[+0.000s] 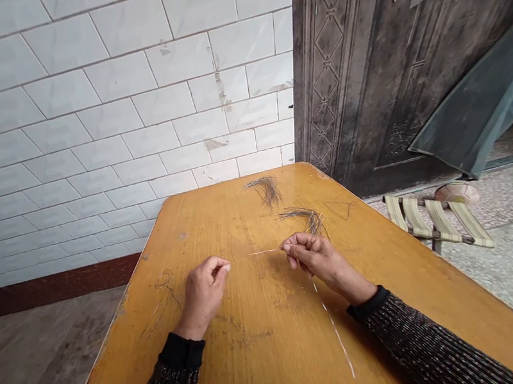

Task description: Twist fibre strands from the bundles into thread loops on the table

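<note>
My right hand (pixel 318 259) pinches a thin metal wire (pixel 335 325) between thumb and fingers. One straight end points left toward my other hand. A longer, slightly kinked length hangs from below the fingers toward the table's near side; its join with the straight end is hidden in my grip. My left hand (pixel 205 289) has thumb and forefinger pressed together, a little apart from the wire's tip. Whether anything is in that pinch is too small to see. Just beyond my right hand lies a bunch of bent wires (pixel 309 217). Left of my left hand are loose tangled wires (pixel 166 284).
A second bunch of wires (pixel 266 189) lies near the far edge of the yellow wooden table (pixel 265 372). To its right is a bent wire loop (pixel 340 206). A striped folding stool (pixel 436 219) stands on the floor at right, by a dark metal door (pixel 364 71). A tiled wall (pixel 136 107) rises behind.
</note>
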### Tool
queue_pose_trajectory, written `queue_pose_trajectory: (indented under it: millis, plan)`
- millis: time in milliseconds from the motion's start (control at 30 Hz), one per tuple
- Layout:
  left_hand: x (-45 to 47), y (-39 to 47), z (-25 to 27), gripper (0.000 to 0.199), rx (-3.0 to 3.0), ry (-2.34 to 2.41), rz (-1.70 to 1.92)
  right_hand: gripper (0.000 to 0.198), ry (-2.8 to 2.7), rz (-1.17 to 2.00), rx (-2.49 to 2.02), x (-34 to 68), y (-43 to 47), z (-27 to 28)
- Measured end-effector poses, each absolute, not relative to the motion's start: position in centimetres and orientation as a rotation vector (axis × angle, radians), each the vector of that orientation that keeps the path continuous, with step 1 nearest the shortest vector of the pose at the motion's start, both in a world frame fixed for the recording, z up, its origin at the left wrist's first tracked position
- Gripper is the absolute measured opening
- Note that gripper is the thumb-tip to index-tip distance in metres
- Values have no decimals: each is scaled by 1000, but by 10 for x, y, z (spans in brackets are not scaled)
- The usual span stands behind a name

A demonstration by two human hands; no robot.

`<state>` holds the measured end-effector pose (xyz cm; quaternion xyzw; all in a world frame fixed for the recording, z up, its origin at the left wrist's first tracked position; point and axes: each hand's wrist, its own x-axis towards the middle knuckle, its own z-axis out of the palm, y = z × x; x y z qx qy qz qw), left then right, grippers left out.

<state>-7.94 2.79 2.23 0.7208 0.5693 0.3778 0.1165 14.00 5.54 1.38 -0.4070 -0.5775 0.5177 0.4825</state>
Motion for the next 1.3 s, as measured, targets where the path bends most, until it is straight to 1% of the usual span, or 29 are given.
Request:
queue_pose_trajectory:
  millis: [167,200,267,500,667,900,1133,1300]
  plan:
    - [-28,7,15,29,1465,1125,785,24,-1366,1136,-989,130,51,11]
    - [-19,3,15,33,1394,1063,749,24,-1354,1127,-988,128,50,11]
    - [-8,-2,14,34,1311,1009,713,24,-1336,1146,-985,126,48,11]
    - [-7,3,12,20,1233,1031,874,34,-1231,1385,-873,133,49,16]
    - [-9,7,8,15,1351,1172,937,30,-1298,1478,-850,135,49,16]
    - [-8,9,3,11,1493,1218,909,28,-1261,1417,-862,131,49,14]
    - [-10,4,2,15,1361,1219,790,25,-1207,1345,-930,134,51,13]
    - [-10,-2,2,13,1354,1226,729,25,-1095,1248,-961,146,60,17]
